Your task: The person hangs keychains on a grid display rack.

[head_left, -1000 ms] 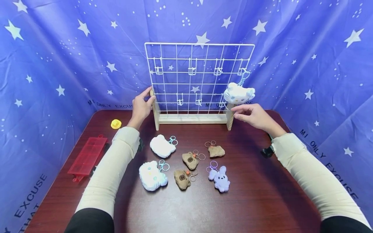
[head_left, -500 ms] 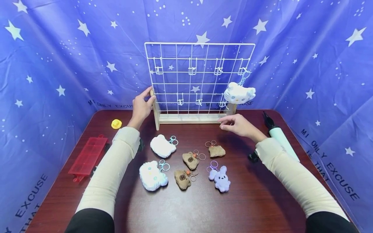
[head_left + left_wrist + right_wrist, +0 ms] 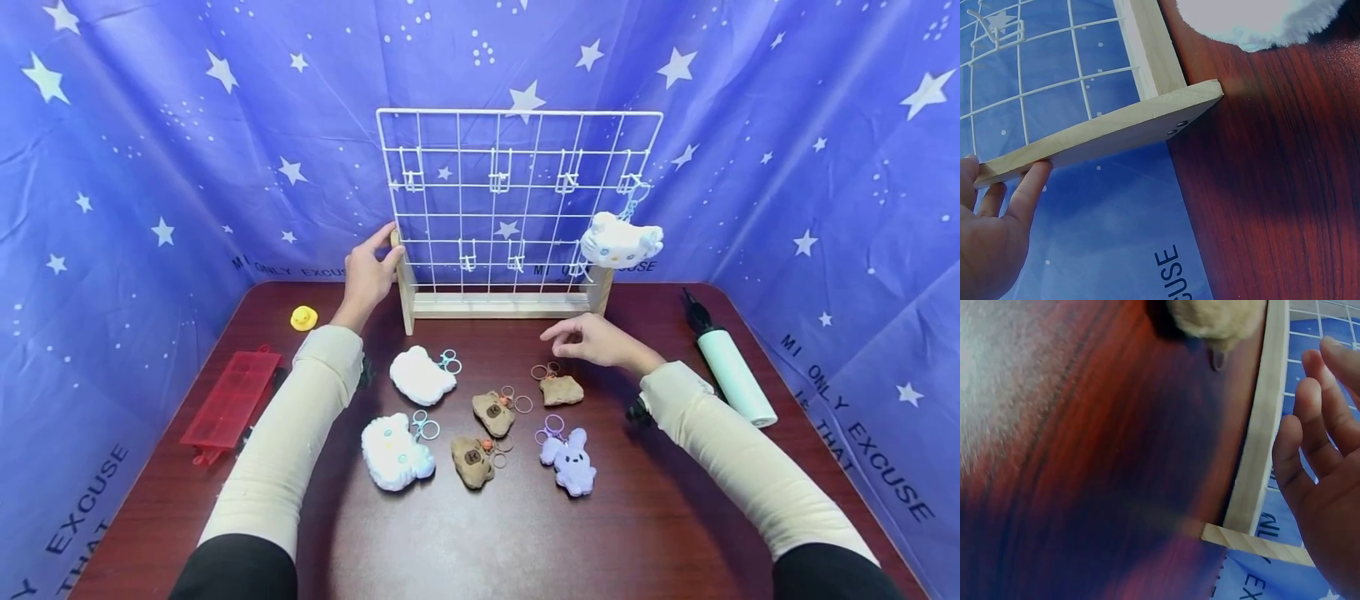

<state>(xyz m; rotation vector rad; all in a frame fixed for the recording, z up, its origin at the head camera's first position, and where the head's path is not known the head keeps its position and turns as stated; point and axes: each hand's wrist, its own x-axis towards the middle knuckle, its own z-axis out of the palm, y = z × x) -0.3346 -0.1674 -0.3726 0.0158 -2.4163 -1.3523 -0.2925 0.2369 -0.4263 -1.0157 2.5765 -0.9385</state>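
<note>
A white wire grid rack with a wooden base [image 3: 498, 307] stands at the back of the table. My left hand [image 3: 367, 277] grips its left wooden post [image 3: 1104, 125] between thumb and fingers. From the top right hook hangs a white cat plush keychain [image 3: 621, 242] by its blue clasp. My right hand [image 3: 596, 340], fingers loosely bent and holding nothing, hovers just above a small brown plush keychain [image 3: 561, 390]. Two brown bear-faced plush keychains [image 3: 493, 413], a lilac rabbit plush keychain [image 3: 575, 467] and two white plush keychains [image 3: 422, 375] lie in front of the rack.
Several white hooks [image 3: 499, 180] sit on the grid. At left are a yellow rubber duck [image 3: 303, 317] and a red translucent plastic case [image 3: 232, 398]. A mint-green cylinder [image 3: 737, 377] with a black tip lies at right. Starred blue cloth encloses the table.
My right hand has moved from the rack's right post, leftward and toward me, to above the brown plush keychain. The mint-green cylinder has come into sight. My left hand keeps its grip.
</note>
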